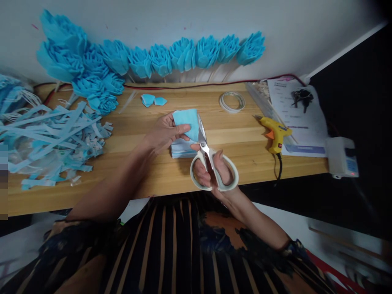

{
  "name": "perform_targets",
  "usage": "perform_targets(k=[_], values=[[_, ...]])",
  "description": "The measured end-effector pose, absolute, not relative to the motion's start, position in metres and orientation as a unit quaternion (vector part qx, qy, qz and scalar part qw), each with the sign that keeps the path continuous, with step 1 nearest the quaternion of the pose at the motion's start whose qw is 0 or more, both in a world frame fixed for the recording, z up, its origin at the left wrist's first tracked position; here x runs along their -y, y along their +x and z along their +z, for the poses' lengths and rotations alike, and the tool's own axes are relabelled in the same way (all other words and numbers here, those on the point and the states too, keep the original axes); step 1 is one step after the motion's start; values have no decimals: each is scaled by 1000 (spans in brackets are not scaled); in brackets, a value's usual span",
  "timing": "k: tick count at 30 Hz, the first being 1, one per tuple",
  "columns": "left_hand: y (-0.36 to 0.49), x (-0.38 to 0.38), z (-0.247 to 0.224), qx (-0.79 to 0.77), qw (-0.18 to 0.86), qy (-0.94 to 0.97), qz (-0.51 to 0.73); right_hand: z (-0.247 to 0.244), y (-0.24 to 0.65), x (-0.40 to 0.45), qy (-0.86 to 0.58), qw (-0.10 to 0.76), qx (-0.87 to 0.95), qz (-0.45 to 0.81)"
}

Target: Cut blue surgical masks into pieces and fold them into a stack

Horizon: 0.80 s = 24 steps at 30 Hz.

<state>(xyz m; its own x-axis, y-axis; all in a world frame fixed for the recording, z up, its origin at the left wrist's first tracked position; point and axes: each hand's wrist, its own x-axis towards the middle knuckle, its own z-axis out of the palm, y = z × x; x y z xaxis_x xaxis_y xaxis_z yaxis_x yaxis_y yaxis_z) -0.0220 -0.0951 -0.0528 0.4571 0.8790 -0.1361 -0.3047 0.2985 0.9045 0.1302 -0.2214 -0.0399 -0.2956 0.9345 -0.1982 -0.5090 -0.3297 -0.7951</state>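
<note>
My left hand (167, 132) pinches a light blue fabric piece (187, 121) between thumb and fingers, above the wooden table. In my right hand (222, 171) is a pair of scissors (203, 144) with white handles, my thumb and fingers through the loops. Its blades are parted and point away from me, one along the right edge of the blue piece. Beneath my hands lies a stack of pale blue pieces (180, 150), partly covered. Two small cut blue pieces (148, 100) rest farther back on the table.
Blue fabric flowers (182, 53) on sticks lean along the wall. Blue strips and scraps (55, 139) pile up at the left. To the right are a tape roll (232, 102), a yellow glue gun (278, 132), a printed sheet (294, 116), keys (302, 99) and a white box (341, 156).
</note>
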Motion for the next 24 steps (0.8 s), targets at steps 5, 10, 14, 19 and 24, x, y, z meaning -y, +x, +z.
perform_targets(k=[5,10,14,19,24], values=[[-23,95,-51,-344,730,441,393,-44,132,224,-360,495,314,726],[-24,96,-52,-335,747,426,385,-49,135,225,-362,493,300,732],[-24,97,-53,-340,749,411,394,-52,137,225,-363,484,300,737],[-23,98,-54,-338,738,408,417,-55,139,225,-336,476,312,751],[-22,96,-56,-332,740,397,429,-53,139,223,-331,466,321,755]])
